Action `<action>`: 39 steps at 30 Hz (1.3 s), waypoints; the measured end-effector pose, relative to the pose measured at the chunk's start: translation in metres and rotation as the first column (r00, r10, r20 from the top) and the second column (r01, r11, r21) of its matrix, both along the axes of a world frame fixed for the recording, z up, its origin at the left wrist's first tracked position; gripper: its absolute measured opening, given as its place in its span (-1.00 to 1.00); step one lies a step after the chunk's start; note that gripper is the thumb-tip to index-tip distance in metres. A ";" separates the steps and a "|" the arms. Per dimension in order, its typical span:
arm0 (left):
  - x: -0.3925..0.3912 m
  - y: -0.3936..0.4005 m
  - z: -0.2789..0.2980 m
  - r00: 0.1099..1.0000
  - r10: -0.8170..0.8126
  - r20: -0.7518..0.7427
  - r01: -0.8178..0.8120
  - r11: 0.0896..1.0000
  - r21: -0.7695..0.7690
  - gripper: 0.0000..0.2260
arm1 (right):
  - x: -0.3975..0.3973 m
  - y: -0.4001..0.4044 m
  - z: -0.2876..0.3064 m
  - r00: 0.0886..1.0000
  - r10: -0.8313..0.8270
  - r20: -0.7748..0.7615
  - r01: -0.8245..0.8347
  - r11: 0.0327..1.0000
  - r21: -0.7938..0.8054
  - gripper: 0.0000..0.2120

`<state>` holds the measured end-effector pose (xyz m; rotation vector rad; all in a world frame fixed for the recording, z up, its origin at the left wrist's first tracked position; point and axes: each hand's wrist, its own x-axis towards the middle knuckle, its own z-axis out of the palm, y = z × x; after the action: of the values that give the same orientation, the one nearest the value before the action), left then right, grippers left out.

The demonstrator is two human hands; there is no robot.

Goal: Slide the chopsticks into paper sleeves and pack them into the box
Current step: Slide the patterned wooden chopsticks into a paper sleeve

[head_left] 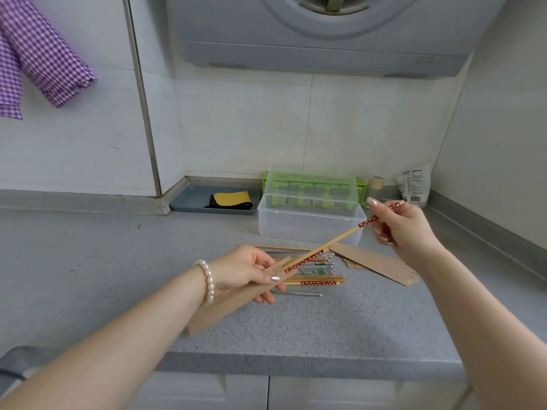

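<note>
L hand [247, 269], pearl bracelet at wrist, fingers and thumb curled round a long brown kraft-paper sleeve [233, 303]; sleeve runs from the hand down-left toward the counter edge, open mouth at the fingers. R hand [405, 229] raised above the counter, pinching the far end of a pair of wooden chopsticks w/ red patterned bands [340, 238]; pair slants down-left, lower end at the sleeve mouth; how far inside, can't tell.

Under and between the hands, on the grey speckled stone countertop [118, 261]: loose heap of chopsticks, wood and metal mixed [313, 269], lying roughly parallel; one metal stick [299, 293] apart at the near side. Stack of spare brown paper sleeves [376, 263] just R of the heap, partly hidden by the R forearm.

Behind heap: clear plastic lidded box [307, 220], near the back wall; held chopsticks cross in front of its R corner. Green plastic rack [310, 180] seen behind and through the box, touching or just behind, can't tell. L of box: grey shallow tray [189, 202] w/ a yellow-and-black cloth [232, 200] in it. R of box, in the corner: small jar w/ tan lid [375, 186], white printed packet [414, 186], both partly blocked by the R hand.

Purple gingham fabric [38, 54] hangs at top L; grey range hood [325, 34] overhead.
</note>
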<state>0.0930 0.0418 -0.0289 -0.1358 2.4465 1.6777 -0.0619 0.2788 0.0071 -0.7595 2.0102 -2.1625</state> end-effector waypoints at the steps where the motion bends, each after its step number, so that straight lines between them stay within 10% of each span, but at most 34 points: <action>1: 0.000 0.001 0.000 1.000 -0.003 -0.002 0.003 1.000 0.011 -0.87 | 0.000 -0.001 -0.001 1.000 0.013 0.022 -0.014 1.000 0.027 -0.67; 13: -0.004 0.017 0.001 0.999 0.040 -0.037 -0.036 0.994 0.104 -0.88 | 0.025 -0.045 -0.027 0.972 0.127 0.196 -0.171 0.959 0.225 -0.64; 19: -0.001 0.009 -0.001 0.992 0.114 -0.047 -0.107 0.985 0.132 -0.86 | 0.027 -0.048 -0.028 0.977 -0.019 0.210 0.050 0.988 -0.144 -0.67; 30: -0.005 0.012 -0.002 0.985 0.155 -0.073 -0.148 0.985 0.082 -0.85 | 0.035 -0.049 -0.041 0.987 0.026 0.160 -0.037 0.997 0.064 -0.49; 39: -0.004 0.005 -0.003 0.994 0.103 -0.042 -0.103 0.995 0.001 -0.86 | 0.032 -0.044 -0.045 0.966 0.114 0.232 -0.140 0.985 0.098 -0.91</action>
<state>0.0891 0.0470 -0.0318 -0.2334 2.5111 1.7383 -0.0297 0.2347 -0.0382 -0.5805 1.8956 -1.9474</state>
